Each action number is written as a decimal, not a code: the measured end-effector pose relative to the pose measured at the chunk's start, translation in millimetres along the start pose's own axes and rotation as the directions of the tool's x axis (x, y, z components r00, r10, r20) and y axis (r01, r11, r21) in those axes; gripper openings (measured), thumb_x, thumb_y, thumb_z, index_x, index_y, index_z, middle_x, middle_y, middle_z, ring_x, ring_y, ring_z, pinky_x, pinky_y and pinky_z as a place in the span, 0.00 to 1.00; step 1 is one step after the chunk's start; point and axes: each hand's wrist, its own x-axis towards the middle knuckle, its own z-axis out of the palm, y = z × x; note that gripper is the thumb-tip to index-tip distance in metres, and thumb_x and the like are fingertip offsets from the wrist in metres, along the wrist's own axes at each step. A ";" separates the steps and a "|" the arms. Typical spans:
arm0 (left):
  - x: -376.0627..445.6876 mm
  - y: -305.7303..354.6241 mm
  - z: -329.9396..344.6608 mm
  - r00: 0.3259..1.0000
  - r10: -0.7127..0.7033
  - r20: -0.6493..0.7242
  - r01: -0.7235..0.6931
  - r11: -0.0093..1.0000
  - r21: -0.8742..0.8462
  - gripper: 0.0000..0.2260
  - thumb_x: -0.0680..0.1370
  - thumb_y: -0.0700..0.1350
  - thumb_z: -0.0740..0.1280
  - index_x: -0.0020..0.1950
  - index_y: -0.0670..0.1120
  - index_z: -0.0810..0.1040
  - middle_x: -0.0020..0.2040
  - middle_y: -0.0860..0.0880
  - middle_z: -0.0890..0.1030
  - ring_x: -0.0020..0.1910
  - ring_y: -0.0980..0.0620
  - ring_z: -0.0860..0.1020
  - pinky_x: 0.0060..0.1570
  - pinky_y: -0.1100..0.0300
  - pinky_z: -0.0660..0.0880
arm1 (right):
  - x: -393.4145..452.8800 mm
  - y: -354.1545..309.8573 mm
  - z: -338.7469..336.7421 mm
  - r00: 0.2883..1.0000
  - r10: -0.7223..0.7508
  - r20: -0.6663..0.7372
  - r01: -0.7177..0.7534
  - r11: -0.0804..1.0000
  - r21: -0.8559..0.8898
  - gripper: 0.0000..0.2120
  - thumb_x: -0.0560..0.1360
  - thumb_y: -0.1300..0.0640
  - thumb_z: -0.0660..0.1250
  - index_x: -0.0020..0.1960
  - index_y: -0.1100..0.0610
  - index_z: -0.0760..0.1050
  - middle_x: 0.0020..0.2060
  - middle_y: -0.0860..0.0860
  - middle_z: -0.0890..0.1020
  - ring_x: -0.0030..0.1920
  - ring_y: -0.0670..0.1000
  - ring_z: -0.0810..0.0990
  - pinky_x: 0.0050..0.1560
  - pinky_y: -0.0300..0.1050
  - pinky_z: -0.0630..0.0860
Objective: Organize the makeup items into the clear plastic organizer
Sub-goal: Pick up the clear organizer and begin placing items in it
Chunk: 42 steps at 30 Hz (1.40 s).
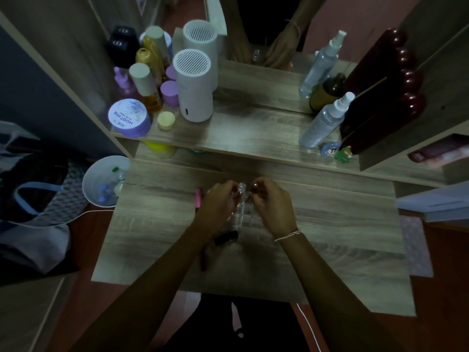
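Note:
The clear plastic organizer (243, 215) with small square compartments stands on the wooden desk (330, 224), between my hands. My left hand (218, 201) is curled around a small clear makeup tube (241, 187) held upright above the organizer's far edge. My right hand (272, 204) pinches a small reddish item (254, 185) beside that tube; what it is I cannot tell in the dim light. A pink lipstick (198, 197) lies left of my left hand. A black tube (225, 237) lies on the desk under my left wrist.
A raised shelf (253, 133) behind the desk holds a white cylindrical device (194, 85), several bottles and jars at left, and spray bottles (324, 120) at right. A mirror stands behind it. A white bin (104, 181) sits off the desk's left edge.

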 end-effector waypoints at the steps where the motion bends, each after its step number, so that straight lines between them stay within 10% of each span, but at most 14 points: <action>1: 1.1 -0.8 0.8 1.000 -0.005 0.005 0.005 1.000 0.014 0.08 0.77 0.39 0.66 0.56 0.41 0.75 0.52 0.41 0.79 0.51 0.47 0.75 0.48 0.61 0.66 | 0.0 1.3 1.3 1.000 -0.009 0.003 0.009 1.000 -0.019 0.11 0.72 0.62 0.70 0.52 0.53 0.75 0.47 0.50 0.83 0.46 0.46 0.81 0.51 0.45 0.80; 19: 4.7 -3.3 1.7 0.999 0.013 0.038 -0.017 0.994 0.112 0.13 0.72 0.33 0.68 0.56 0.37 0.74 0.55 0.39 0.74 0.53 0.41 0.75 0.54 0.45 0.74 | 0.7 8.7 5.8 0.999 0.012 0.046 -0.005 0.987 -0.163 0.13 0.69 0.60 0.70 0.53 0.53 0.76 0.47 0.52 0.84 0.48 0.55 0.81 0.51 0.57 0.77; 27: 5.5 -6.7 2.2 1.000 0.014 0.012 -0.015 0.996 0.091 0.12 0.72 0.35 0.69 0.55 0.38 0.75 0.55 0.40 0.74 0.53 0.44 0.75 0.51 0.59 0.68 | 3.6 4.9 6.4 0.998 0.003 0.066 0.009 0.983 -0.185 0.12 0.70 0.57 0.72 0.53 0.52 0.75 0.46 0.50 0.84 0.48 0.53 0.81 0.51 0.56 0.77; 42: 1.3 -3.7 3.1 0.999 0.053 -0.013 -0.052 0.996 0.074 0.13 0.75 0.38 0.68 0.58 0.39 0.75 0.57 0.40 0.75 0.54 0.44 0.76 0.54 0.55 0.73 | 0.8 0.4 2.3 0.999 -0.007 0.048 0.015 0.984 -0.180 0.13 0.70 0.55 0.72 0.54 0.52 0.76 0.46 0.50 0.84 0.49 0.53 0.81 0.52 0.56 0.77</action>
